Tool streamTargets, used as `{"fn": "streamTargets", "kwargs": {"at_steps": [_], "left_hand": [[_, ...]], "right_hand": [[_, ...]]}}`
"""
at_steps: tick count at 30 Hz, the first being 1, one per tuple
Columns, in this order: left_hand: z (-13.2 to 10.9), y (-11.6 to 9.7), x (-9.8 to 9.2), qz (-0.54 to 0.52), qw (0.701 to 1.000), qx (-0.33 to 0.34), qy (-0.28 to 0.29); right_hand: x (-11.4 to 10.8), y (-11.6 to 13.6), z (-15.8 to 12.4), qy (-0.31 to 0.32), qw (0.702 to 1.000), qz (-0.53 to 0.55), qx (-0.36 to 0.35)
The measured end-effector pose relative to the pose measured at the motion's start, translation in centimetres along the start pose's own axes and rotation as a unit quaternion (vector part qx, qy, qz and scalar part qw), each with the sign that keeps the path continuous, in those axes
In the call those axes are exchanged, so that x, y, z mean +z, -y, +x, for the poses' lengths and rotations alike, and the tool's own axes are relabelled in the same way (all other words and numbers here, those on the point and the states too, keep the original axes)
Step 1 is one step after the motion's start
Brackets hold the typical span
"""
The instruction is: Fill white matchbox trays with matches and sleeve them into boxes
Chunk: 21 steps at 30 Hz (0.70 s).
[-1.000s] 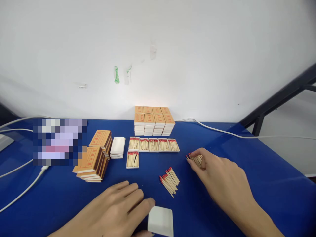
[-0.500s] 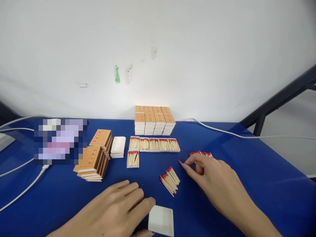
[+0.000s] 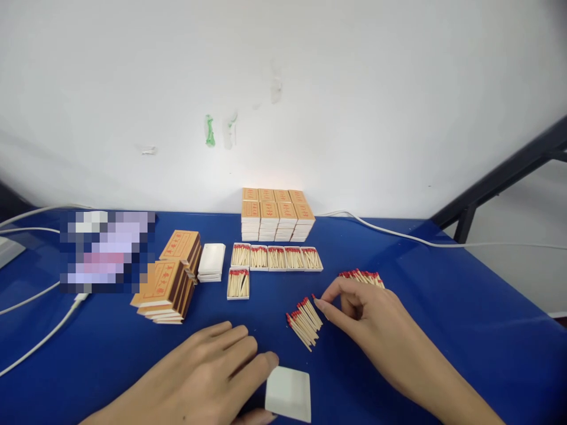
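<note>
My right hand point(image 3: 367, 319) pinches a match point(image 3: 314, 297) between thumb and forefinger, its red head pointing out. That match is at the upper right of a small pile of loose matches point(image 3: 304, 323) on the blue table. Partly hidden behind the same hand lies a second heap of matches point(image 3: 361, 276). At the near edge my left hand point(image 3: 217, 372) is closed on the left side of a white matchbox tray point(image 3: 289, 394) with nothing in it, forefinger at its top corner and thumb at its lower corner.
Beyond the hands stand several match-filled trays point(image 3: 277, 258), with one more filled tray point(image 3: 238, 283) in front. White trays point(image 3: 211, 261) are stacked to the left, beside orange matchbox sleeves point(image 3: 166, 283). Closed matchboxes point(image 3: 278, 215) are piled by the wall. A white cable point(image 3: 398, 235) crosses the right.
My right hand has moved left and slightly nearer with the match, up to the loose pile. The left hand and the tray have stayed in place.
</note>
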<state>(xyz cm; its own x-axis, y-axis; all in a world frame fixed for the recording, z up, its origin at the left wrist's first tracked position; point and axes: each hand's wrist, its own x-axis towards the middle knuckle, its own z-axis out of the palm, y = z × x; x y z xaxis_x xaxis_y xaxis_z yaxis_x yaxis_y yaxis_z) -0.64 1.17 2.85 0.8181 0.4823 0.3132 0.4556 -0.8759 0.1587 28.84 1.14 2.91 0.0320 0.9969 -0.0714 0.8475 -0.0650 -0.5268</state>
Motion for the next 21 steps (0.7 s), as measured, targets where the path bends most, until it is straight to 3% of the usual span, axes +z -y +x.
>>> {"fn": "streamTargets", "kwargs": {"at_steps": [9,21], "left_hand": [[-0.32,-0.11,0.14,-0.019,1.0,-0.009,0.004],[0.0,0.12,0.24,-0.009,1.0,-0.005,0.01]], "right_hand": [[0.13,-0.24,0.5,-0.054,0.995,-0.079,0.019],[0.48,-0.02,-0.02,-0.007,1.0,-0.022,-0.017]]}}
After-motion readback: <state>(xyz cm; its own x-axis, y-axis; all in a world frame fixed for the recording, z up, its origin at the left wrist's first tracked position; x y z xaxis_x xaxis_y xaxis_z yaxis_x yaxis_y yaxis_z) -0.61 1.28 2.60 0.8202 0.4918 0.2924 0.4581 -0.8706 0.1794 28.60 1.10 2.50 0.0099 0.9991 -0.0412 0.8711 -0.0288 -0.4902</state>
